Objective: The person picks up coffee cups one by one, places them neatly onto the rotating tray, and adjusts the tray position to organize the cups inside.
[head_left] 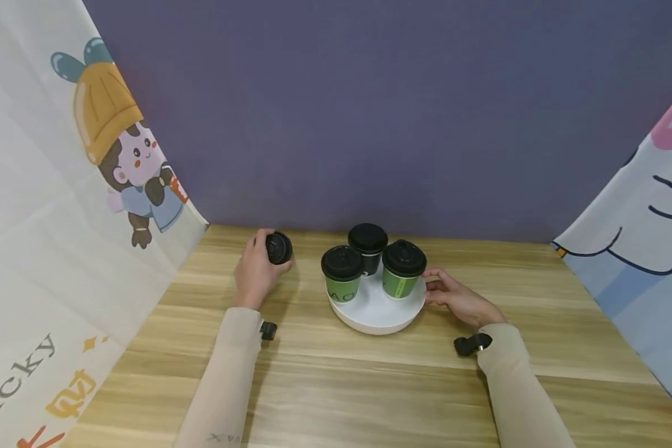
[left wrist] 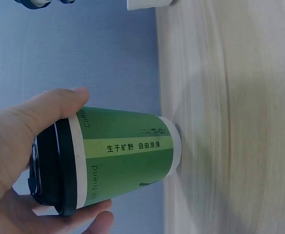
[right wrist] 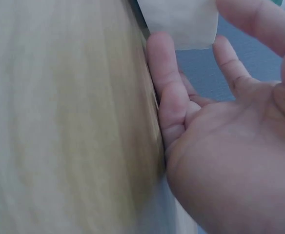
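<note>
My left hand [head_left: 256, 270] grips a paper coffee cup [left wrist: 128, 153] from above, thumb and fingers round its black lid [head_left: 279, 247]. The cup is green with a lighter printed band; its white base is close to the tabletop in the left wrist view. To its right, a round white turntable-like stand [head_left: 378, 314] carries three lidded paper cups: a green one at front left [head_left: 342, 274], a green one at right [head_left: 403, 270] and a dark one behind [head_left: 368, 246]. My right hand [head_left: 460, 298] has its loosely extended fingers at the stand's right edge.
The wood-grain tabletop [head_left: 369, 392] ends at a dark purple-blue wall [head_left: 369, 112]. Cartoon-printed white sheets hang at the left [head_left: 33, 236] and right [head_left: 649, 205]. A small black device [head_left: 473, 344] is strapped at the right wrist.
</note>
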A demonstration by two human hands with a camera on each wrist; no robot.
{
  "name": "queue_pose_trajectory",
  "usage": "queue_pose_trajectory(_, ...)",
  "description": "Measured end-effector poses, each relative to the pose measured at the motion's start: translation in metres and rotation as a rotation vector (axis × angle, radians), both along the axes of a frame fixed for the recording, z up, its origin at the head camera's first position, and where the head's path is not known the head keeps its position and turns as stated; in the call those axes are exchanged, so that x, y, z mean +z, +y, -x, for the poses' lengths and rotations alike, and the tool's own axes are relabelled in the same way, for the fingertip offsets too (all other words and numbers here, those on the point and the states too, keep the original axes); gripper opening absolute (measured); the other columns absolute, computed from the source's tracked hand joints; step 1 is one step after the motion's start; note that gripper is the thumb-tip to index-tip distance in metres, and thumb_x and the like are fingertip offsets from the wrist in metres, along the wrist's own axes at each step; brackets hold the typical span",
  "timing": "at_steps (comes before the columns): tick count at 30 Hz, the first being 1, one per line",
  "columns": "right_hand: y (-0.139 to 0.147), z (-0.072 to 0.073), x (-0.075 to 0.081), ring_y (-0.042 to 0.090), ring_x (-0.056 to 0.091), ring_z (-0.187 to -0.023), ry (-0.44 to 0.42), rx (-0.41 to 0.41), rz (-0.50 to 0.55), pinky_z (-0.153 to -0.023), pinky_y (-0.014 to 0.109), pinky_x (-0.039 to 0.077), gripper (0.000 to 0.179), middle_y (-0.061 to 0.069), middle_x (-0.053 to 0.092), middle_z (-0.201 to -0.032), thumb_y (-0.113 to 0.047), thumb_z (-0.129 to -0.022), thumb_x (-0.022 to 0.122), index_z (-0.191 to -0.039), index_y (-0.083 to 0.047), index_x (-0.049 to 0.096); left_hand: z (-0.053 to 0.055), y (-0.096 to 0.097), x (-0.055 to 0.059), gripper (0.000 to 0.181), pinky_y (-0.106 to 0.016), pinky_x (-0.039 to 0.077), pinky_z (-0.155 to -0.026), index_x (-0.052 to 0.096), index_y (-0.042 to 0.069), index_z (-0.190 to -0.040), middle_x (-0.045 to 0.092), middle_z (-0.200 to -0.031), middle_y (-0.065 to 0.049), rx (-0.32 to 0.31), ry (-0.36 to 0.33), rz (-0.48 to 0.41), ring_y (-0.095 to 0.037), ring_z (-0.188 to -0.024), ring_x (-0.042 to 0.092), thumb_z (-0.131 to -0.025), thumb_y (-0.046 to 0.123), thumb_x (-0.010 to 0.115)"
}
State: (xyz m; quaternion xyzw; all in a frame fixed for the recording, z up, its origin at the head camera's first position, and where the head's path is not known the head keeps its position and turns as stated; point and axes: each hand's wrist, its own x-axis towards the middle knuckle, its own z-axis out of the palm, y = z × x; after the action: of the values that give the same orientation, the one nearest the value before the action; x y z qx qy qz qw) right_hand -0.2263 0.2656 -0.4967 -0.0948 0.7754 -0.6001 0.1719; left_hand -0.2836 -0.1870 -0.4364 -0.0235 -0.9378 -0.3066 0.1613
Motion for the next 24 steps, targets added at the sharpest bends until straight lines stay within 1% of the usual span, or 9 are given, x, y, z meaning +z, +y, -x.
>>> queue_pose_trajectory(4,0.004,0.01,0.002,0.014,0.054,-0.115,0.007,0.019,-0.007,-0.094,0.032,0.044,0.056,0.035,0.041,-0.145,-0.013,-0.102,0.061,-0.145,-0.002,0.028,0.004,0.003,0.003,0.084,-0.065,0.051,-0.094,0.044,0.024,-0.147,0.046,-0.154,-0.017,0.002,-0.003,0.013,-0.047,-0.125,0.058,-0.078,0.036,0.09)
queue_pose_trajectory(7,0.006,0.019,0.003,0.014,0.054,-0.116,0.018,0.035,-0.009,-0.095,0.031,0.046,0.055,0.035,0.041,-0.145,-0.012,-0.101,0.063,-0.144,-0.004,0.03,0.004,0.005,0.01,0.083,-0.064,0.05,-0.095,0.044,0.025,-0.148,0.049,-0.15,-0.017,0.007,-0.018,0.01,-0.046,-0.125,0.058,-0.078,0.036,0.089)
queue_pose_trajectory(9,0.007,0.025,0.005,0.013,0.054,-0.117,0.014,0.039,-0.008,-0.096,0.031,0.047,0.053,0.034,0.041,-0.145,-0.012,-0.1,0.064,-0.143,-0.008,0.032,0.003,0.006,0.017,0.083,-0.064,0.049,-0.095,0.045,0.025,-0.148,0.052,-0.147,-0.018,0.008,-0.027,0.007,-0.045,-0.124,0.059,-0.078,0.037,0.089)
queue_pose_trajectory(14,0.006,0.015,0.008,0.012,0.052,-0.121,-0.001,0.034,-0.009,-0.099,0.031,0.046,0.052,0.032,0.039,-0.149,-0.013,-0.101,0.064,-0.143,-0.018,0.034,-0.009,0.005,0.036,0.086,-0.063,0.048,-0.097,0.044,0.023,-0.15,0.054,-0.142,-0.019,-0.04,-0.051,0.015,-0.043,-0.124,0.058,-0.078,0.041,0.089)
queue_pose_trajectory(18,0.007,0.008,0.009,0.017,0.049,-0.127,-0.01,0.035,-0.016,-0.102,0.034,0.043,0.058,0.032,0.035,-0.152,-0.015,-0.101,0.064,-0.148,-0.017,0.029,-0.02,0.003,0.048,0.09,-0.063,0.049,-0.097,0.044,0.02,-0.151,0.056,-0.14,-0.02,-0.104,-0.076,0.046,-0.043,-0.124,0.058,-0.077,0.044,0.089)
queue_pose_trajectory(24,0.005,-0.004,0.01,0.034,0.041,-0.138,-0.024,0.023,-0.036,-0.107,0.042,0.039,0.071,0.032,0.033,-0.154,-0.016,-0.1,0.066,-0.154,-0.012,0.02,-0.035,0.001,0.063,0.088,-0.058,0.051,-0.09,0.048,0.02,-0.147,0.06,-0.139,-0.017,-0.191,-0.1,0.091,-0.041,-0.118,0.062,-0.075,0.048,0.089)
